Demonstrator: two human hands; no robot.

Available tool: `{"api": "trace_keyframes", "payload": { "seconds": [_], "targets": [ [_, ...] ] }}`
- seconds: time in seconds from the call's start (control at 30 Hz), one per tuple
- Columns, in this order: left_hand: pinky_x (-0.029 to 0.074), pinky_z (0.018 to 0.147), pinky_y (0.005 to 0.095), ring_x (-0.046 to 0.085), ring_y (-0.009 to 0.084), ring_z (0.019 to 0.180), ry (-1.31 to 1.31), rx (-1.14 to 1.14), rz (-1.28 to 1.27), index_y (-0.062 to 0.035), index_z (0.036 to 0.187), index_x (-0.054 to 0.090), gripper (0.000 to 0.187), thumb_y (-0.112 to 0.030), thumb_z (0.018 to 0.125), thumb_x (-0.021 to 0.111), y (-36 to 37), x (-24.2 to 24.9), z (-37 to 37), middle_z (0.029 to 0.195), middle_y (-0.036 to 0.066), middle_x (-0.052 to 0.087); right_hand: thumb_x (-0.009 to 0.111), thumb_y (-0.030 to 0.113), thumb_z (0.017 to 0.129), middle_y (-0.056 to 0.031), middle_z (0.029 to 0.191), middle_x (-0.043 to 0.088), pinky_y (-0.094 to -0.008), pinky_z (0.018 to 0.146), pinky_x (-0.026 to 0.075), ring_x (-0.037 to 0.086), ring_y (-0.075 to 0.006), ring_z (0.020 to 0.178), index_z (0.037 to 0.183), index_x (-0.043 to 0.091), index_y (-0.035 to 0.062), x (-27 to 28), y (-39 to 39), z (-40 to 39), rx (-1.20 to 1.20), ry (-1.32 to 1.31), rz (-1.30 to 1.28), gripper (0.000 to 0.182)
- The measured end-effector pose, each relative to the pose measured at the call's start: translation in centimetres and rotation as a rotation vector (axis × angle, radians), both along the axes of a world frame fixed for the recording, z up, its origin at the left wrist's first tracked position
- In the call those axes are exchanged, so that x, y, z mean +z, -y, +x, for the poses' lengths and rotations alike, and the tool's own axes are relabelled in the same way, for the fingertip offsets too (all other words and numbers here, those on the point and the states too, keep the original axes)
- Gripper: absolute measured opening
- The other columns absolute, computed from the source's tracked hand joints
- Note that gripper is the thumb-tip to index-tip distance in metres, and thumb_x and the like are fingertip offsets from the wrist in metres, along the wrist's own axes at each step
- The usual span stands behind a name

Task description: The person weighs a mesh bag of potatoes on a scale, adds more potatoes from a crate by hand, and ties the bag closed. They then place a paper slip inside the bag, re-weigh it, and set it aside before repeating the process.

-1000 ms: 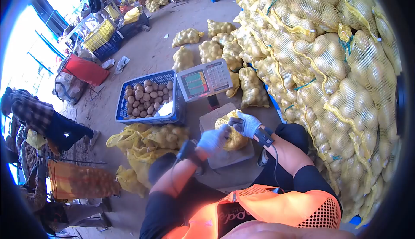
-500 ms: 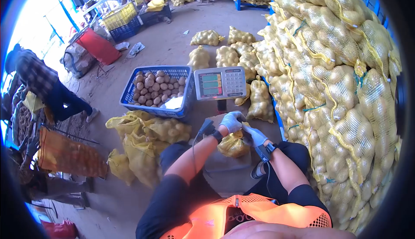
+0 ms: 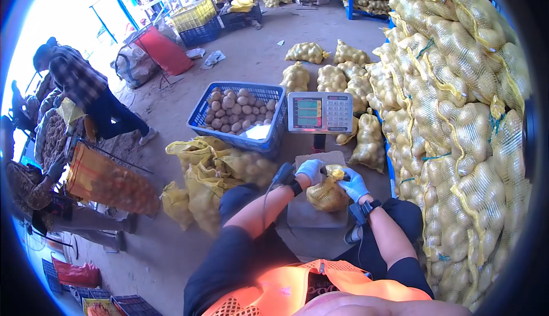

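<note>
A yellow mesh bag of potatoes [image 3: 328,196] rests on the scale platform [image 3: 303,214] between my knees. My left hand [image 3: 311,171], in a pale glove, is closed at the left side of the bag's gathered top. On the other side, my right hand [image 3: 354,185], also gloved, has its fingers closed on the bag's neck. The scale's display and keypad [image 3: 320,112] stand just beyond my hands. A blue crate [image 3: 197,120] holding loose potatoes is left of the display.
Filled mesh bags [image 3: 452,133] are stacked high at the right, and several more [image 3: 307,52] lie beyond the scale. Yellow bags [image 3: 200,184] sit by my left knee. Two people [image 3: 86,87] work at the left near an orange sack [image 3: 114,182].
The view has swung left, shifting the surroundings rightward. Both hands remain at the bag's top, now slightly farther apart, and its gathered neck shows between them.
</note>
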State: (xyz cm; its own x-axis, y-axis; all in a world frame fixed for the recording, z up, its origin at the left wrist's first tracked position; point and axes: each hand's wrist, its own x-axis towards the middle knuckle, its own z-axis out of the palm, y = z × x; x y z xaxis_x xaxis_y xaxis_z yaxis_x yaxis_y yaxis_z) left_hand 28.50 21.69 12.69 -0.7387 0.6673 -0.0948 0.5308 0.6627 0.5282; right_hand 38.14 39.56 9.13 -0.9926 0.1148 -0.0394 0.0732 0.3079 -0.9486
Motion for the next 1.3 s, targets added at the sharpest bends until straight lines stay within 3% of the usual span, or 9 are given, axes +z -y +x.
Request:
{"api": "trace_keyframes", "payload": {
  "seconds": [0.07,0.23,0.3,0.47,0.6,0.87,1.03,1.17,1.3],
  "targets": [
    [0.051,0.064,0.0381,0.065,0.0303,0.07,0.012,0.04,-0.036,-0.0061,0.075,0.069,0.02,-0.024,0.075,0.059,0.1,0.1,1.0,0.076,0.013,0.066,0.067,0.01,0.081,0.0055,0.072,0.054,-0.0199,0.048,0.039,0.05,-0.0029,0.057,0.109,0.057,0.0082,2.0,0.4,0.0,-0.056,0.236,-0.341,0.03],
    [0.051,0.062,0.0302,0.063,0.0161,0.067,0.639,0.186,-0.044,-0.0049,0.079,0.068,0.023,-0.027,0.078,0.064,-1.8,0.9,4.6,0.074,0.008,0.066,0.064,0.012,0.083,-0.0014,0.081,0.062,-0.0223,0.05,0.045,0.056,-0.0097,0.058,0.11,0.057,0.0108,2.8,1.2,-0.2,-0.262,0.438,-0.758,0.028],
    [0.05,0.05,0.0291,0.062,0.0176,0.053,0.565,0.378,0.379,-0.0025,0.085,0.065,0.015,-0.016,0.08,0.063,-2.6,-1.6,5.3,0.07,0.007,0.065,0.06,0.02,0.087,0.0015,0.07,0.06,-0.0241,0.041,0.046,0.056,-0.0082,0.05,0.111,0.055,0.0188,3.0,1.9,-0.4,-0.346,0.499,-0.809,0.025],
    [0.051,0.063,0.0297,0.062,0.0189,0.064,1.532,0.648,0.887,-0.0084,0.091,0.062,0.015,-0.014,0.078,0.061,-2.7,-4.2,3.6,0.076,0.007,0.065,0.059,0.022,0.088,0.002,0.072,0.061,-0.0256,0.04,0.047,0.057,-0.0091,0.051,0.109,0.055,0.0208,1.3,3.0,-1.3,-0.461,0.392,-0.847,0.022],
    [0.049,0.067,0.0279,0.06,0.0162,0.071,1.484,0.667,0.864,-0.0053,0.09,0.061,0.013,-0.015,0.081,0.059,-2.9,1.2,5.2,0.082,0.004,0.063,0.058,0.023,0.088,0.003,0.068,0.059,-0.0253,0.04,0.045,0.056,-0.0091,0.05,0.106,0.056,0.0203,3.4,3.9,-0.7,-0.497,0.396,-0.818,0.019],
    [0.049,0.064,0.0281,0.06,0.0153,0.068,1.46,0.551,0.824,-0.0038,0.085,0.062,0.012,-0.015,0.081,0.058,-3.0,-2.8,4.3,0.076,0.003,0.063,0.059,0.021,0.087,0.0033,0.065,0.058,-0.0219,0.041,0.041,0.054,-0.0079,0.05,0.103,0.059,0.0184,1.2,3.2,-1.0,-0.451,0.42,-0.857,0.016],
    [0.047,0.059,0.0288,0.06,0.0137,0.062,0.001,0.17,0.067,-0.0034,0.083,0.064,0.026,-0.028,0.085,0.057,-1.8,-1.3,4.5,0.066,0.008,0.062,0.059,0.015,0.087,0.0014,0.081,0.061,-0.0213,0.053,0.045,0.056,-0.0076,0.063,0.106,0.059,0.0105,1.0,2.7,-0.7,-0.388,0.239,-0.611,0.019],
    [0.044,0.053,0.0265,0.054,0.0088,0.055,-0.073,-0.026,-0.129,-0.0032,0.078,0.063,0.029,-0.03,0.087,0.056,-1.2,4.1,5.5,0.056,0.006,0.055,0.06,0.02,0.086,-0.0057,0.09,0.062,-0.0276,0.068,0.047,0.057,-0.0124,0.078,0.104,0.058,0.0,-2.7,2.6,-1.7,-0.407,-0.002,-0.269,0.027],
    [0.032,0.043,0.0248,0.041,0.0037,0.05,0.471,-0.105,0.327,-0.0039,0.071,0.06,0.035,-0.031,0.091,0.052,0.0,8.3,8.3,0.053,-0.005,0.045,0.058,0.02,0.087,-0.0068,0.077,0.063,-0.0324,0.064,0.045,0.056,-0.0136,0.071,0.09,0.061,-0.0001,-3.0,1.8,-2.6,-0.254,0.003,-0.331,0.021]
  ]
}}
